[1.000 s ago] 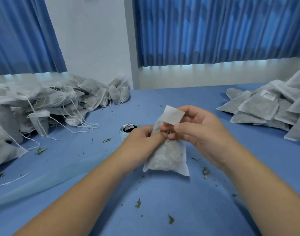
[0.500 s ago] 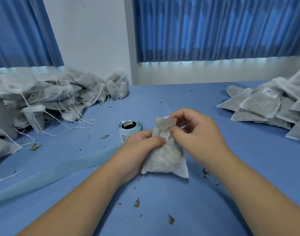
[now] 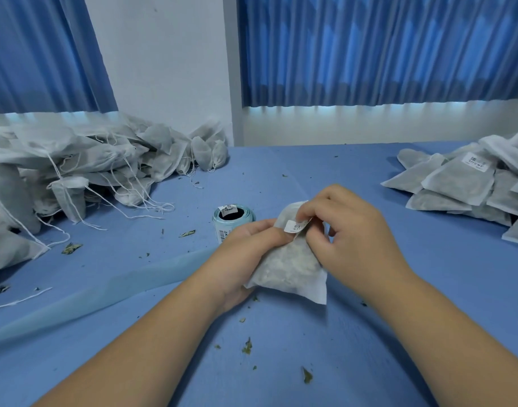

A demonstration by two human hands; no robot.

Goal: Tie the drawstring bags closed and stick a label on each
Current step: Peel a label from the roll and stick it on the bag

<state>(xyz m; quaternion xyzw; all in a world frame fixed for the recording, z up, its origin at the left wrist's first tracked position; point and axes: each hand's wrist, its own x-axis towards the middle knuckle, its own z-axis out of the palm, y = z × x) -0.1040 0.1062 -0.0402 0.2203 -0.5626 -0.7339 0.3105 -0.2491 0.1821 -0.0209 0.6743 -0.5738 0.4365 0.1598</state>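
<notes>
Blue curtains (image 3: 369, 48) hang on either side of a white wall (image 3: 163, 69) behind a blue table (image 3: 310, 362) strewn with green leaf scraps (image 3: 246, 347). At the centre of the frame you hold a white bag (image 3: 290, 267) stuffed with pale filling, its lower edge resting on the table. Your left hand (image 3: 246, 254) wraps the bag's left side, fingers curled behind it and thumb laid across the front, next to a small printed label (image 3: 295, 226). Your right hand (image 3: 351, 230) comes in from the right of the frame, its fingers bent close together and pinching the label's right end against the top of the bag. Those fingers hide part of the label. Just beyond your left hand stands a pale blue roll of labels (image 3: 234, 220), and a pale strip (image 3: 75, 301) trails from it toward the lower left. A heap of bags (image 3: 90, 160) with loose white strings fills the left edge of the frame. At the right edge lies a stack of flat bags (image 3: 457, 183), one near the top bearing a printed label.
</notes>
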